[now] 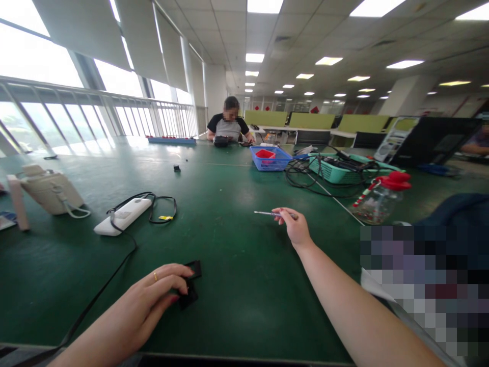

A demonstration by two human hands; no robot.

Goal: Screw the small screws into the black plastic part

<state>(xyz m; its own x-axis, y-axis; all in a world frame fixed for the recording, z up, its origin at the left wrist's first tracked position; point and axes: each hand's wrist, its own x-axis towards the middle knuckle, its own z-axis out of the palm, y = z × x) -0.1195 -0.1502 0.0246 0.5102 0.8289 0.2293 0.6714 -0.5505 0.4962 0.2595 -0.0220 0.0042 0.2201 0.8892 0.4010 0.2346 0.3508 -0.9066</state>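
My right hand (292,224) is closed round a small screwdriver (269,213), its thin metal shaft pointing left above the green tabletop. Lower down, my left hand (162,290) has its thumb and fingers closed on a small flat black part (188,295) lying on the table. Just beyond it, a second black piece with a frame-like outline (195,268) sits under the fingertips. Whether the two pieces are joined I cannot tell, as the fingers cover part of them.
A white power strip (124,216) with a black cord lies left, near a beige bag (51,188). Blue (273,162) and teal (332,171) baskets with cables stand behind a red-lidded bottle (382,199). Another person (229,125) sits at the far edge.
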